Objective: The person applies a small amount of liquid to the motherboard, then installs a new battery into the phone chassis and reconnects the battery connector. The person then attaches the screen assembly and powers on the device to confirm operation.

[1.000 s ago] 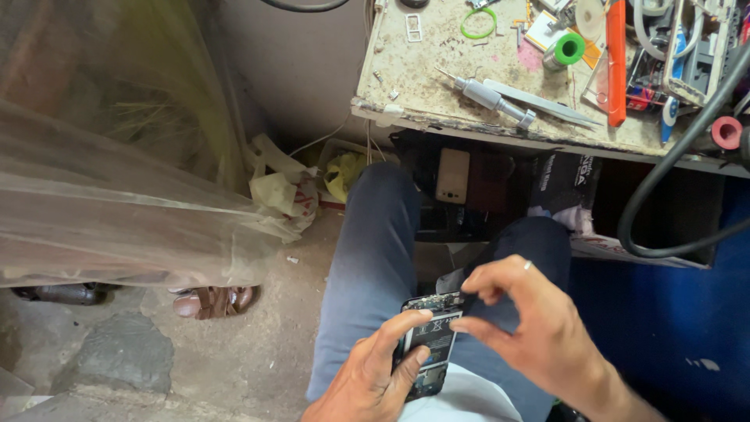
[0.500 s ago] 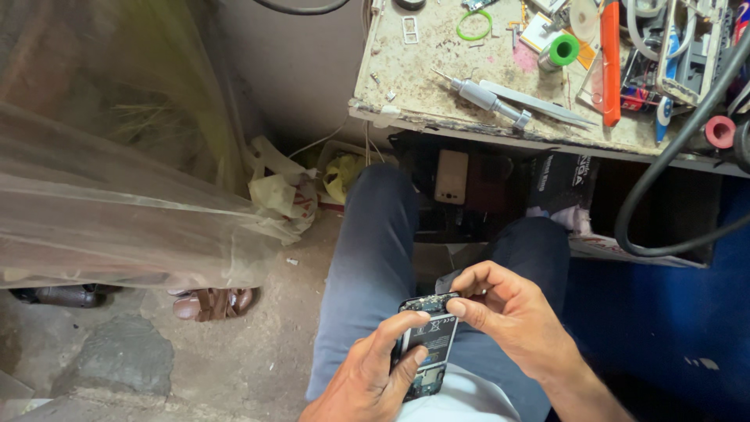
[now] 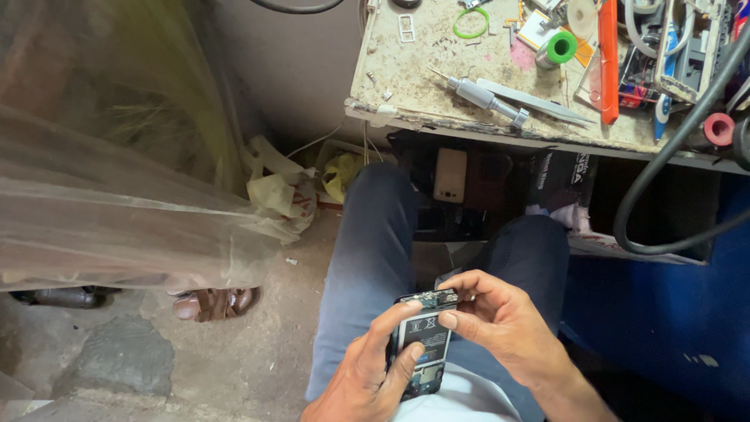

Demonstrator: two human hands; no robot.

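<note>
The opened smartphone (image 3: 423,342), its back cover off and the battery showing, sat above the person's lap between both hands. The left hand (image 3: 367,371) rose from below, palm up, fingers curled round the phone's left edge and thumb pressed on the battery. The right hand (image 3: 504,324) came in from the right, wrist bent, its fingers (image 3: 447,319) pinched together on the phone's top end. A screwdriver (image 3: 478,95) lay well apart on the cluttered counter (image 3: 406,78).

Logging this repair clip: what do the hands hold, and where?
Both grip an opened phone: left hand around its lower left side, right hand pinching its top edge.
</note>
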